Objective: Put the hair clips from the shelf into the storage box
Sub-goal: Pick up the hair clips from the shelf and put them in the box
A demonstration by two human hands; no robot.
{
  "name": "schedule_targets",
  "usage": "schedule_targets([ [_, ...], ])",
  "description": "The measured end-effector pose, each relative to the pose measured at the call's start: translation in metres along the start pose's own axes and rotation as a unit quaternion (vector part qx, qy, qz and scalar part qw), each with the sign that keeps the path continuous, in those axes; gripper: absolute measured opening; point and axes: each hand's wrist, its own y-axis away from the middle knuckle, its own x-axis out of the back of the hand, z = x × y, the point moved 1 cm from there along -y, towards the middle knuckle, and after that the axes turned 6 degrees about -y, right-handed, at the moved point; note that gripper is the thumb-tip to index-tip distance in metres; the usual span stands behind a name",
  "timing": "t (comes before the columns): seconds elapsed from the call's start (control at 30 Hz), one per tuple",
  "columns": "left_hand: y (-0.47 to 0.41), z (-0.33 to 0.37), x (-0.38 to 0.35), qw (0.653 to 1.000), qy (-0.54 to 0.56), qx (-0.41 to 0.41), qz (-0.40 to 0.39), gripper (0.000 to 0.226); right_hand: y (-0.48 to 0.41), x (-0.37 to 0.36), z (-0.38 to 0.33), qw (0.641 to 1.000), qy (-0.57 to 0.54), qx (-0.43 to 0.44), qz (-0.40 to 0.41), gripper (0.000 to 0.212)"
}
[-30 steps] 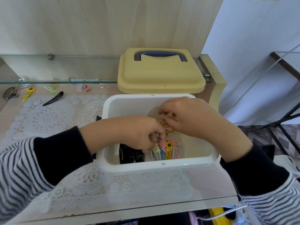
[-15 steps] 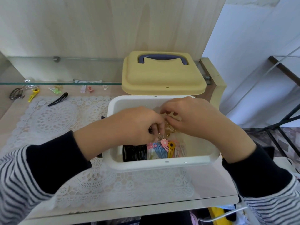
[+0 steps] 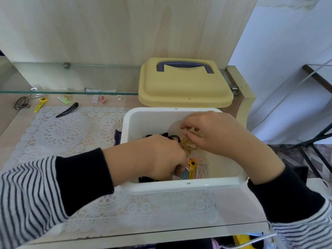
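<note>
The white storage box (image 3: 179,187) stands on a lace mat, with both hands inside it. My left hand (image 3: 158,157) reaches in from the left with curled fingers among coloured snap clips (image 3: 193,170); what it holds is hidden. My right hand (image 3: 213,133) pinches a gold clip (image 3: 187,147) near the box's middle. Black clips (image 3: 170,136) lie behind my left hand. On the shelf at the far left lie a long black clip (image 3: 69,110), a yellow clip (image 3: 40,105), a green clip (image 3: 65,100), pink clips (image 3: 100,99) and a brown clip (image 3: 22,103).
The yellow lid (image 3: 185,92) with a purple handle leans behind the box. A glass shelf (image 3: 71,92) runs above the loose clips. The lace mat (image 3: 62,130) covers the wooden surface. A metal stand and a glass table edge are on the right.
My left hand has pulled back toward the near-left side of the box and sunk lower among the clips. My right hand still pinches the gold clip. The view has shifted slightly.
</note>
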Motion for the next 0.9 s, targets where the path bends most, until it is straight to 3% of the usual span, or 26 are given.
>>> schedule_targets([
  [0.4, 0.001, -0.006, 0.002, 0.996, -0.008, 0.018, 0.087, 0.019, 0.001, 0.001, 0.004, 1.0, -0.008, 0.017, 0.006, 0.028],
  [0.67, -0.013, -0.008, 0.006, 0.999, 0.016, 0.008, 0.036, 0.021, 0.001, 0.004, 0.006, 1.0, -0.008, 0.021, -0.01, 0.029],
  [0.9, -0.013, -0.006, 0.003, 0.992, -0.009, 0.053, 0.112, 0.019, 0.006, 0.007, 0.004, 1.0, -0.017, 0.008, -0.009, 0.026],
])
